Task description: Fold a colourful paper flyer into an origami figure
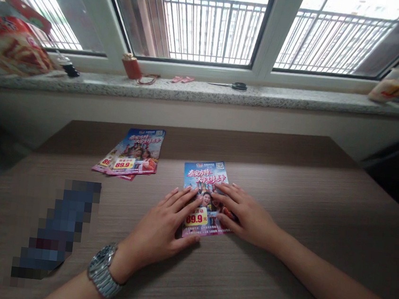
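A colourful flyer (201, 178) lies flat on the brown wooden table (259, 289), in front of me. My left hand (163, 224) rests on its left side and lower left corner, fingers spread, with a metal watch (104, 270) on the wrist. On the flyer's right side lies my right hand (247, 216), its fingers apart and flat. Neither hand grips anything. The hands cover parts of the printed picture and text. Farther back and left, several similar flyers (138, 151) form a fanned pile.
A pixelated dark blue object (61, 225) lies at the left. Along the stone windowsill (191, 91) are a food bag (14, 46), a red case (132, 66), small pink packets (183, 79), scissors (238, 86) and a clear plastic cup (393, 86).
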A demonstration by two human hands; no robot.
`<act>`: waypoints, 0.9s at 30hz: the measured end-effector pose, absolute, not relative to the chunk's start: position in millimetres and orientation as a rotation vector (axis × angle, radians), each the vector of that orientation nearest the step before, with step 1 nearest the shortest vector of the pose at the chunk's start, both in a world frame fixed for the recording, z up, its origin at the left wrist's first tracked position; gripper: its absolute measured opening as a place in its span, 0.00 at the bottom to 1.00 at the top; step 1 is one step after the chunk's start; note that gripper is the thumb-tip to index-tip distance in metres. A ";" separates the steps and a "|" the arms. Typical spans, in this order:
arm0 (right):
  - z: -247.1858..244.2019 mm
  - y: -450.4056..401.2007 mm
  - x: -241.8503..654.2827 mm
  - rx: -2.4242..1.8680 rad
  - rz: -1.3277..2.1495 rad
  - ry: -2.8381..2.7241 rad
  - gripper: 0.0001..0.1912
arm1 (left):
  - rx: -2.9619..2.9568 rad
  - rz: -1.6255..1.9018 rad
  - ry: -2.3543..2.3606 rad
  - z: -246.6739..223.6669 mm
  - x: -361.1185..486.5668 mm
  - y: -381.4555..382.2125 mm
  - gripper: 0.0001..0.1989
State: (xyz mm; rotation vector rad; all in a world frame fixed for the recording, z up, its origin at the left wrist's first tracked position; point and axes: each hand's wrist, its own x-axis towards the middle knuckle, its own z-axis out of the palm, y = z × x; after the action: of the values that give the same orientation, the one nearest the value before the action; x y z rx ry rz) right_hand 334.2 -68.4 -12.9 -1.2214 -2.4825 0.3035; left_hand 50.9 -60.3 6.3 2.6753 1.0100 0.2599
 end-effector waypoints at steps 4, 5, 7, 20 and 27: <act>-13.8 -68.0 334.2 -1.212 0.306 -2.476 0.25 | 2.664 0.282 1.006 7.1 51.8 -60.8 0.39; -13.9 -68.0 334.2 -1.209 0.306 -2.475 0.25 | 2.663 0.285 1.004 7.0 51.9 -60.7 0.39; -13.9 -67.8 334.4 -1.201 0.307 -2.477 0.25 | 2.660 0.285 1.007 6.6 51.9 -60.3 0.39; -7.4 -72.7 339.8 -1.190 0.312 -2.526 0.26 | 2.684 0.258 1.005 7.4 53.9 -58.9 0.37; -6.7 -87.7 350.9 -1.138 0.392 -2.554 0.35 | 2.682 0.294 0.966 7.7 54.3 -58.7 0.37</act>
State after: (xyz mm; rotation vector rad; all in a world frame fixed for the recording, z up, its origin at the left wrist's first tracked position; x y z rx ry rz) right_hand 350.9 -87.7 -6.7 -1.1379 -2.5542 0.3923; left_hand 54.3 -58.7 7.7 2.6816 0.9661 0.2941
